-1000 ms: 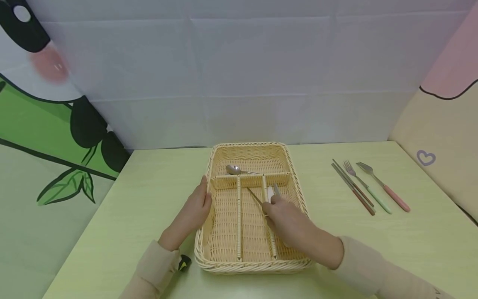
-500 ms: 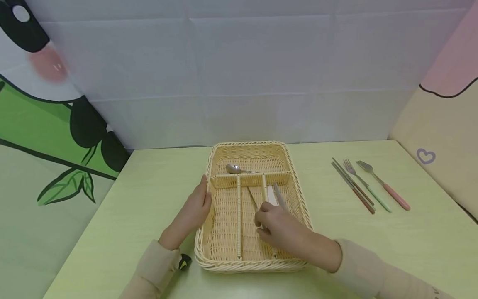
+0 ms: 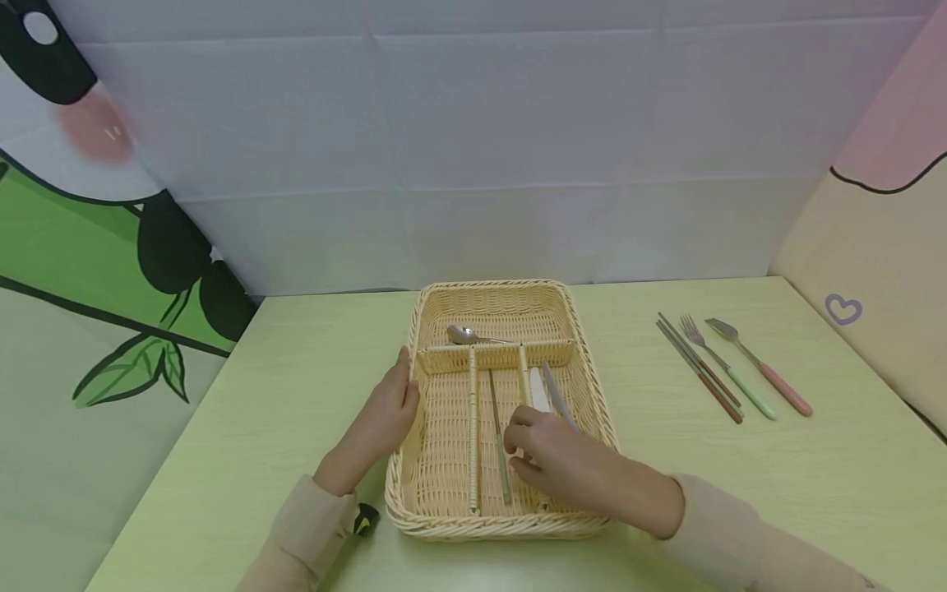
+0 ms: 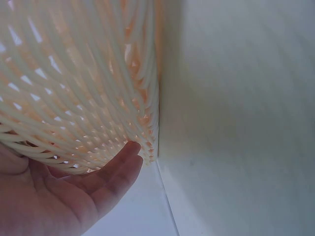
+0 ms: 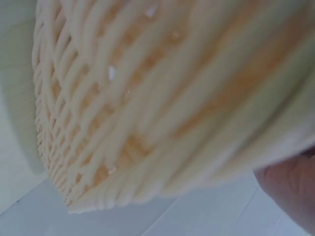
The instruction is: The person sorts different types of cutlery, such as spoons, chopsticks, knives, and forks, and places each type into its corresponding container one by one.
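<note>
My left hand [image 3: 377, 411] rests against the left side of a wicker basket [image 3: 499, 530] with compartments. In the left wrist view its straight fingers [image 4: 125, 164] lie along the outer weave. My right hand [image 3: 551, 444] hovers over the right divider, fingers loosely bent and holding nothing visible. Just left of its fingertips, a thin green-handled chopstick [image 3: 501, 460] lies lengthwise in the middle compartment; whether a second one lies with it, I cannot tell. Two knives [image 3: 559, 396] show in the right compartment, partly hidden by the right hand. A spoon [image 3: 464, 335] lies in the back compartment.
Right of the basket on the pale table [image 3: 814, 510] lie brown-handled chopsticks [image 3: 706, 380], a green-handled fork [image 3: 728, 370] and a pink-handled utensil [image 3: 769, 374]. A white cloth wall [image 3: 518, 164] rises behind the table.
My right hand has let go of the green-handled chopstick and shifted slightly left and down. The chopstick has dropped from a slant to lying lengthwise. The left hand has stayed put.
</note>
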`<action>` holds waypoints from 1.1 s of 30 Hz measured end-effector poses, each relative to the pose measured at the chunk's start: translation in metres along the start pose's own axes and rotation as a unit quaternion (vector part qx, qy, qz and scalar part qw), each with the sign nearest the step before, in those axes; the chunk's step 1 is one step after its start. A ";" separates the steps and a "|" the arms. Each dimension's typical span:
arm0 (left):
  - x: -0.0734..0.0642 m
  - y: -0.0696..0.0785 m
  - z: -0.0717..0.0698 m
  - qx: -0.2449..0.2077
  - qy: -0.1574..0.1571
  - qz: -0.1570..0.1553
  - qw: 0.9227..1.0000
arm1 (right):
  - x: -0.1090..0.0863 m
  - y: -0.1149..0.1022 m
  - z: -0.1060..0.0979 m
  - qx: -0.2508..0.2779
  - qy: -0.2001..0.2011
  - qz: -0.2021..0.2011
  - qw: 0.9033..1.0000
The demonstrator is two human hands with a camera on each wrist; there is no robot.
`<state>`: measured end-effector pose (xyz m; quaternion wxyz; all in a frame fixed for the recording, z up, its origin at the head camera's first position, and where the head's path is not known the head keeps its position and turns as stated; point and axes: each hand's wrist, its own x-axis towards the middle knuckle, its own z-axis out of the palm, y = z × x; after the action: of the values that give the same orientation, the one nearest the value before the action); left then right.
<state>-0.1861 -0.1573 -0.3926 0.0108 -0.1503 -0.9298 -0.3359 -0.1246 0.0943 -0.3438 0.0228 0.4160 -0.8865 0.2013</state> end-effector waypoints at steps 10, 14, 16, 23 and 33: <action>0.000 0.000 -0.001 0.000 0.002 0.001 1.000 | -0.008 0.012 -0.012 -0.032 0.043 0.015 0.998; 0.000 0.000 0.000 0.002 0.005 0.001 1.000 | -0.012 0.021 -0.017 -0.035 0.058 0.030 0.997; 0.000 0.000 0.000 0.005 0.007 0.002 1.000 | -0.013 0.026 -0.020 -0.039 0.069 0.040 0.996; 0.000 0.001 0.000 0.005 0.007 0.001 1.000 | -0.020 0.046 -0.031 -0.049 0.106 0.070 0.991; 0.000 0.000 0.001 0.004 0.010 0.002 1.000 | -0.037 0.078 -0.045 -0.040 0.148 0.111 0.982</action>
<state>-0.1862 -0.1563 -0.3936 0.0216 -0.1491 -0.9304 -0.3340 -0.1643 0.1825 -0.3368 0.1481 0.2796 -0.9213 0.2262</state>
